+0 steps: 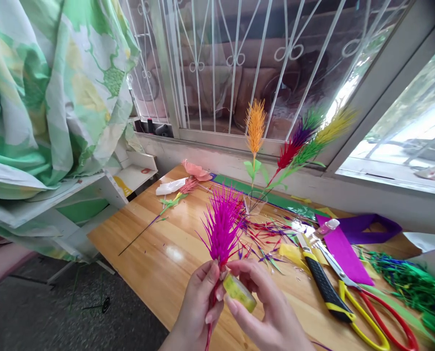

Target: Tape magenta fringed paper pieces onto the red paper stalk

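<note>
A magenta artificial wheat ear stands upright in front of me, its spiky bristles fanning outward. My left hand is closed around its dark red stem, just under the head. My right hand holds a roll of yellowish tape between thumb and fingers, close against the base of the bristles. The two hands nearly meet there, and the fingers hide where tape and stem come together.
On the wooden table lie a pink flower stem, coloured paper scraps, a black-and-yellow cutter, red-handled scissors and green shreds. A clear cup holds orange and multicoloured ears. Behind is a barred window.
</note>
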{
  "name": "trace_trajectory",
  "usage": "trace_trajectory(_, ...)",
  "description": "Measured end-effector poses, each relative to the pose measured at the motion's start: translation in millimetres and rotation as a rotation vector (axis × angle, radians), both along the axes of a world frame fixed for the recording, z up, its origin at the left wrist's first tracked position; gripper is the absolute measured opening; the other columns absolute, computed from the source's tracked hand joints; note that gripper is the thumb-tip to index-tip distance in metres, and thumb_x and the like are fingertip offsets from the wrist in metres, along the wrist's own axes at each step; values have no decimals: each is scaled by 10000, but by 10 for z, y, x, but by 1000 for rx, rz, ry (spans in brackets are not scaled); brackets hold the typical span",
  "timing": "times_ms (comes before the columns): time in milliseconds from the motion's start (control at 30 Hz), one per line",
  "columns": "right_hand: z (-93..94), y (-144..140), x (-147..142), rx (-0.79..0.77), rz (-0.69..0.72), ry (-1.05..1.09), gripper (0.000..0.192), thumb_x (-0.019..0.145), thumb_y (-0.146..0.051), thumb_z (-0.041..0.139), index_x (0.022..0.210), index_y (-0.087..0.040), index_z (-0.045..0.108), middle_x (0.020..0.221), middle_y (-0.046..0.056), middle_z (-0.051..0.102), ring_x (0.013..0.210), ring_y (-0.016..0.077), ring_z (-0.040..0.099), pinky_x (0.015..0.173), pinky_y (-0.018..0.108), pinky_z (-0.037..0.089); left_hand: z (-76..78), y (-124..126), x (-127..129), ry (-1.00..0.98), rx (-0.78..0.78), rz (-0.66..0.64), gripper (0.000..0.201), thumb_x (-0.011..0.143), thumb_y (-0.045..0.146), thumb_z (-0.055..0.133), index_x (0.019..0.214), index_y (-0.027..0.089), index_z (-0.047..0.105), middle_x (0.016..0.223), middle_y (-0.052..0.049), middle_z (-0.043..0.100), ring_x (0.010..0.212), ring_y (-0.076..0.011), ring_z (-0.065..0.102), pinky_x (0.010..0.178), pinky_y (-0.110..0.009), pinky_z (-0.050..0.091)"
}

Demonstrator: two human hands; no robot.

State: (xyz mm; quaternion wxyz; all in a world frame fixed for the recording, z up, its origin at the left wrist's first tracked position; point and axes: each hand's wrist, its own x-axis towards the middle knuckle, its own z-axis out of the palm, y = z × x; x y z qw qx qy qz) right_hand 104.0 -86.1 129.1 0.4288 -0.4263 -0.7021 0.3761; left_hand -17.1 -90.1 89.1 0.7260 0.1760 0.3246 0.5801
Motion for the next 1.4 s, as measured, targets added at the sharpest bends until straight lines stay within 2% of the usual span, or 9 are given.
trace_trajectory(133,41,14,-1,10,6,-12,224,695,-203,549,917,-229,556,805,25,585,689,146,555,598,230,455,-17,-11,22,148,-47,46,333,654,457,641,665,136,554,411,71,443,249,17,220,263,-144,97)
trace_trajectory(267,22,36,35,-17,42,-81,214,698,-215,563,907,-208,521,767,19,574,645,138,543,555,219,449,-24,-21,29,264,-52,105,349,668,474,617,618,135,551,361,99,345,257,5,220,275,-145,144)
trace_trajectory(367,-45,40,66,-70,51,-78,184,734,-278,562,876,-200,474,727,13,557,612,130,524,535,217,440,-21,-11,14,275,-43,83,378,660,493,613,563,142,508,341,107,311,247,4,208,270,-145,147)
trace_trajectory(500,-154,24,81,-100,79,-11,182,757,-355,562,789,-203,469,772,30,547,668,138,525,558,217,441,-28,9,12,188,-39,4,376,669,500,602,579,166,455,332,109,332,228,5,191,252,-139,127)
trace_trajectory(633,-227,34,87,-109,85,42,227,772,-400,541,701,-200,461,888,63,525,821,169,521,578,208,438,-63,17,24,121,-57,19,365,645,497,627,652,179,447,365,119,371,221,16,161,233,-124,96)
trace_trajectory(733,-260,69,119,-86,78,26,265,765,-415,550,665,-199,432,846,46,507,795,164,506,651,234,436,-109,35,2,68,-75,53,381,613,465,671,623,172,428,402,121,378,238,31,147,227,-101,96)
trace_trajectory(867,-297,112,184,-82,51,-7,290,747,-424,569,645,-193,425,828,46,485,814,176,491,687,253,425,-152,77,-51,-52,-45,4,396,577,406,722,587,163,409,440,112,410,243,40,149,207,-87,109)
trace_trajectory(1100,-369,135,180,-103,55,79,272,747,-416,574,657,-195,442,829,42,477,822,177,485,691,257,422,-63,37,-78,-150,-22,-61,332,634,413,681,660,151,478,491,99,437,265,38,179,209,-71,124)
trace_trajectory(1400,-365,100,156,-67,44,44,231,758,-392,576,701,-198,464,840,34,461,817,169,474,707,259,411,-177,54,-44,196,6,88,226,731,345,610,670,154,506,396,89,448,261,6,294,265,-100,216)
